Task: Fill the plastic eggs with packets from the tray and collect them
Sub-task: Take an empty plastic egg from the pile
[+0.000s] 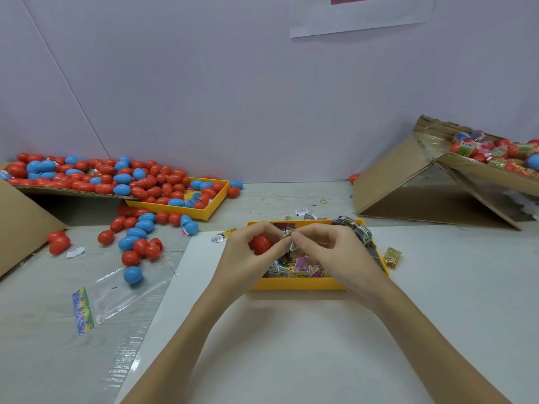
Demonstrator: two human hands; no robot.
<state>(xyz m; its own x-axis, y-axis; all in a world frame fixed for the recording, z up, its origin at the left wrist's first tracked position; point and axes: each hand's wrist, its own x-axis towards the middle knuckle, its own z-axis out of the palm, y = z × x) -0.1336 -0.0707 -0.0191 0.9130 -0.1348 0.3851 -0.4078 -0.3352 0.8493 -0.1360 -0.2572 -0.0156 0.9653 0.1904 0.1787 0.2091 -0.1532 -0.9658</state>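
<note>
I see my left hand (250, 252) gripping a red egg (260, 243) while my right hand (326, 246) pinches a crumpled packet (287, 239) over the near tray (294, 283); a bulging packet could stop the egg closing.

Red egg (260, 243), red and blue eggs (137, 182), yellow trays (294, 283), multicoloured printed packets (297, 265), brown cardboard (390, 182), rainbow-striped clear bag (116, 298), pale lilac wall (233, 97)

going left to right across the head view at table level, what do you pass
Heap of red and blue plastic eggs → yellow plastic tray of eggs → yellow plastic tray of packets under both hands → loose gold packet → tilted cardboard box of filled eggs
</note>
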